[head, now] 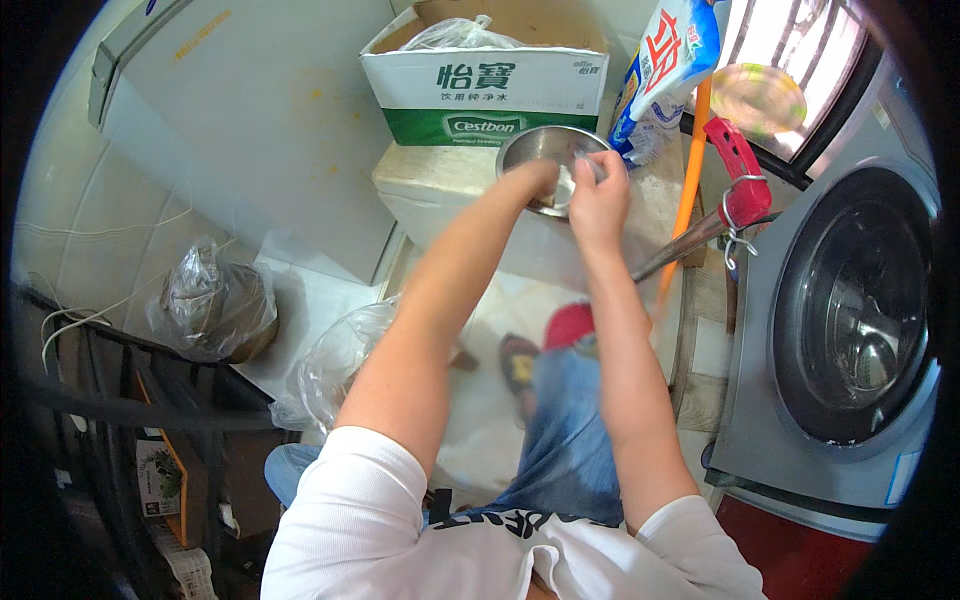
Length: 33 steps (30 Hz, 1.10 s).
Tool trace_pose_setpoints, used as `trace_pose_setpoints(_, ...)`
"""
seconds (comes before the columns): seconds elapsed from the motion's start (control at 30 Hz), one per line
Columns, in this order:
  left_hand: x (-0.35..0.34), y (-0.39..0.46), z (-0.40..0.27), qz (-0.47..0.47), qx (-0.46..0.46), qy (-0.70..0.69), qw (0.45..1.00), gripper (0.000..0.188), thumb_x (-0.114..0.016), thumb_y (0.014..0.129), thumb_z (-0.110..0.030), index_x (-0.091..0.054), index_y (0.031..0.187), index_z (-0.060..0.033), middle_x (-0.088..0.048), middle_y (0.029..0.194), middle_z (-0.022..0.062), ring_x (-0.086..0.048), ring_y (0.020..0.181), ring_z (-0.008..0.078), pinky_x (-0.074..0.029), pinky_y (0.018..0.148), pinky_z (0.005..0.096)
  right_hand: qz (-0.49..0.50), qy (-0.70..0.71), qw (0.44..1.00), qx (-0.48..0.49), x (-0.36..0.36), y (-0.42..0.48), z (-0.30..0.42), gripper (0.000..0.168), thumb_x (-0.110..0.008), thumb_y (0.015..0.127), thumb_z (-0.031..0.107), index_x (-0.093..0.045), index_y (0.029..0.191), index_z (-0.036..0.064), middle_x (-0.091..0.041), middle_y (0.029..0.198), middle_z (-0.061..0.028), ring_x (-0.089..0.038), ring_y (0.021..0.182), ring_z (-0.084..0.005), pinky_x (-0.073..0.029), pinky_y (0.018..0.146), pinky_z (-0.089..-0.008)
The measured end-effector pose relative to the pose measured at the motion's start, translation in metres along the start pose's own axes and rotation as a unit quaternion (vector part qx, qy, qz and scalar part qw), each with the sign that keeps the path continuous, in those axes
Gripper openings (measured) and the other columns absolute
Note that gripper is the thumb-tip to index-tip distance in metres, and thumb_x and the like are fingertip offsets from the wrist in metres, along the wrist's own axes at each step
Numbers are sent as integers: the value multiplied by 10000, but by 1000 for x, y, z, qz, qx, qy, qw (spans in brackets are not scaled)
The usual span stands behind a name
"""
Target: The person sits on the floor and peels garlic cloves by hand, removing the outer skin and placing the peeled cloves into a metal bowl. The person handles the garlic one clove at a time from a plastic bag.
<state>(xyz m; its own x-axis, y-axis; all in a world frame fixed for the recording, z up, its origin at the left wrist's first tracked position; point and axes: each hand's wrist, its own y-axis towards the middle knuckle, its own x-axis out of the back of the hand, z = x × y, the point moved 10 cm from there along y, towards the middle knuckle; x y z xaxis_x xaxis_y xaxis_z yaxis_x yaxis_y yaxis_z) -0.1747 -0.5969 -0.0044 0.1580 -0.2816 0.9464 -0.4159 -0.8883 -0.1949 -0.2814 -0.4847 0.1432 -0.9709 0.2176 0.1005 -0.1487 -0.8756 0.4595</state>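
Observation:
A round stainless steel bowl (517, 142) stands on a pale ledge in front of a cardboard box. My left hand (541, 180) reaches down inside it; the fingers are blurred and mostly hidden, so what they hold is unclear. At the bowl's right side, my right hand (604, 187) has its fingers curled around a small translucent piece, which looks like clear plastic (589, 165). Something whitish lies in the bowl between both hands, too blurred to name.
Behind the bowl is a Cestbon carton (487, 90) with plastic bags inside. A blue-and-white detergent bag (660, 75), an orange pole (690, 180) and a red-handled tool (742, 195) stand right, near a washing machine (847, 315). Plastic-wrapped pot (214, 307) and plastic bag (330, 367) sit left.

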Motion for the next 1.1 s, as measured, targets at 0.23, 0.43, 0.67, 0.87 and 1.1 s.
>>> trace_pose_setpoints(0.23, 64, -58, 16, -88, 128, 26, 988, 303, -577, 757, -67, -687, 1032, -129, -664, 1015, 145, -639, 953, 303, -507, 808, 399, 2, 70, 997, 38, -15, -10, 25, 118, -574, 854, 112, -542, 867, -1, -595, 769, -114, -574, 729, -227, -446, 690, -349)
trace_pose_setpoints(0.43, 111, -203, 23, -362, 119, -456, 804, 219, -459, 940, -151, -622, 1067, -78, -616, 779, 39, -555, 623, 125, -419, 490, 265, 117, 158, 980, 40, -61, -48, 54, 137, -612, 840, 142, -564, 870, 17, -615, 773, -67, -565, 721, -139, -449, 675, -301)
trace_pose_setpoints(0.67, -19, -436, 46, -390, 240, -684, 569, 220, -466, 961, -346, -530, 944, -136, -489, 690, -16, -380, 496, 54, -246, 423, 204, 522, 135, 842, 6, -206, -198, 84, 312, -641, 779, 292, -586, 819, -12, -627, 828, -179, -608, 782, -302, -463, 700, -379)
trace_pose_setpoints(0.87, -64, -545, 26, -493, 295, -638, 513, 114, -621, 881, -159, -512, 905, -143, -459, 692, -51, -370, 518, 36, -264, 444, 198, 645, 118, 753, 56, -251, -304, 110, 397, -624, 776, 381, -603, 813, -13, -634, 836, -207, -615, 815, -337, -467, 716, -408)
trace_pose_setpoints(1.1, -110, -587, 28, -527, 256, -670, 457, 199, -593, 894, -128, -410, 820, -151, -483, 682, -11, -364, 502, 67, -259, 433, 199, 562, -67, 819, 96, -218, -204, 55, 350, -506, 858, 351, -643, 789, 36, -630, 774, -207, -616, 739, -377, -475, 674, -470)
